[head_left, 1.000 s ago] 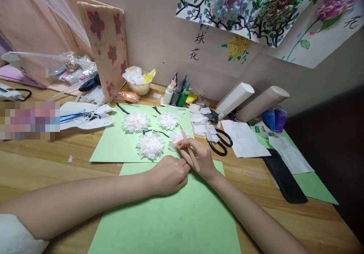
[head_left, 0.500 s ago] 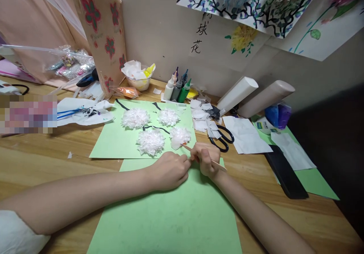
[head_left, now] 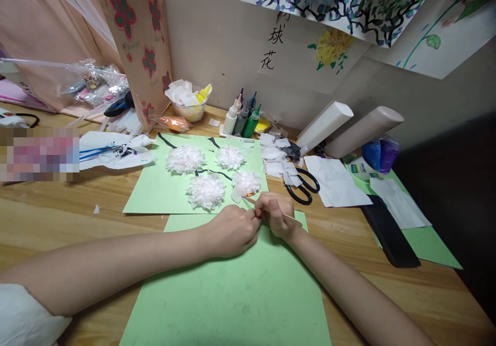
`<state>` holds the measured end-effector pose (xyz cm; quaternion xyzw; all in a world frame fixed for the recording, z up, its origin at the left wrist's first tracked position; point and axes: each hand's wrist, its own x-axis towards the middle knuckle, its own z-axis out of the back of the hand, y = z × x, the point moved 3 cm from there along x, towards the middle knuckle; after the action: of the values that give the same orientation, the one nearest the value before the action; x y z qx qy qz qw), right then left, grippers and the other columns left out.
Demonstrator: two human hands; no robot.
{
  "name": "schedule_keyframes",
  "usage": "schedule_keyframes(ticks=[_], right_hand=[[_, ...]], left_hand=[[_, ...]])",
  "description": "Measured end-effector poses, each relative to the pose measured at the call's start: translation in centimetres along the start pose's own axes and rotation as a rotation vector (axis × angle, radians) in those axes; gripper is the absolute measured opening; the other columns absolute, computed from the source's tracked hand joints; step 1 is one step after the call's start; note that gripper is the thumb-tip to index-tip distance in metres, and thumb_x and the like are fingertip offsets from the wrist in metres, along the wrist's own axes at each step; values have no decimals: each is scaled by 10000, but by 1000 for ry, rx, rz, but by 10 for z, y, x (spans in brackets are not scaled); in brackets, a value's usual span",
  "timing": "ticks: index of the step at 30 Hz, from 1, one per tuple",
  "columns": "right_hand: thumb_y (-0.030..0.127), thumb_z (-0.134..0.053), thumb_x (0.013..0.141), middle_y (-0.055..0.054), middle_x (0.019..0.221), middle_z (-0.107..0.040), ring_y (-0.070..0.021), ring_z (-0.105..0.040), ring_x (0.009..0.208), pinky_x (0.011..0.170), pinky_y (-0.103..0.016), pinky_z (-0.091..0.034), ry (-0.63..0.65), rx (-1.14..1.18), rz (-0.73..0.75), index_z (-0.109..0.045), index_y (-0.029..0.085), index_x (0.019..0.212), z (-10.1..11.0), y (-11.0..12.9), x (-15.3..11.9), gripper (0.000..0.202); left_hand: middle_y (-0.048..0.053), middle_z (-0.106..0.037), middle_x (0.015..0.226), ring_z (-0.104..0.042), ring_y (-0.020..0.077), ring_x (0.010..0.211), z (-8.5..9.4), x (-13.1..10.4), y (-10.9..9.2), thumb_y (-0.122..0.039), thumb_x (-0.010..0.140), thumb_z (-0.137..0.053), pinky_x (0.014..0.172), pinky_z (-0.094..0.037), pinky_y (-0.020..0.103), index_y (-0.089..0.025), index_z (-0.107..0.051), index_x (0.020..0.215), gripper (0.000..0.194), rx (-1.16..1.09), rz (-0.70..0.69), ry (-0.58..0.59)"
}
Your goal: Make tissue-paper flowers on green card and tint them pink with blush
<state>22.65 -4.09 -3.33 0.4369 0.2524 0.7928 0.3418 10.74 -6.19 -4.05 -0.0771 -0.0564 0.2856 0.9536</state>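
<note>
My right hand is closed around a thin pale wooden stick. The stick's tip reaches a small piece of white tissue paper at the lower edge of a white tissue-paper flower. An orange spot shows beside that tip. My left hand rests on the lower sheet with its fingers curled in, against the right fingers; whatever they hold is hidden. Three fuller white flowers, one of them nearest the left hand, sit on the upper green paper with painted dark stems.
A second green sheet lies under my forearms. To the right are black-handled scissors, white paper and a black flat object. Paint bottles and a bowl stand behind; torn paper scraps lie beside the scissors.
The right hand has shifted slightly left and the stick's tip with the tissue piece has moved slightly left. More of the orange spot shows. The left hand stays nearly still.
</note>
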Motion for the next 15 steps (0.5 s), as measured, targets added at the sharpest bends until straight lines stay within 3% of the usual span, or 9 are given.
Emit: schedule_keyframes(ticks=[4, 10, 15], right_hand=[[364, -184, 956, 13, 473, -424, -123, -422, 438, 484, -273, -363, -97, -10, -68, -454, 214, 547, 4, -3, -1, 512], [327, -214, 959, 1, 533, -484, -119, -450, 487, 514, -266, -378, 88, 18, 7, -483, 203, 599, -4, -1, 6, 467], [308, -226, 958, 4, 494, -457, -110, -426, 462, 498, -263, -362, 13, 64, 22, -465, 193, 562, 0, -1, 3, 476]], left_hand=[[69, -603, 808, -574, 190, 625, 1, -1, -1, -229, 882, -316, 530, -439, 324, -121, -547, 946, 262, 2, -3, -12], [72, -619, 756, -586, 205, 631, -1, -1, -1, -204, 853, -348, 552, -447, 327, -127, -565, 908, 236, -7, 1, 19], [67, -612, 789, -582, 189, 643, -1, -1, 0, -222, 864, -349, 577, -450, 313, -134, -564, 876, 232, -18, 10, 8]])
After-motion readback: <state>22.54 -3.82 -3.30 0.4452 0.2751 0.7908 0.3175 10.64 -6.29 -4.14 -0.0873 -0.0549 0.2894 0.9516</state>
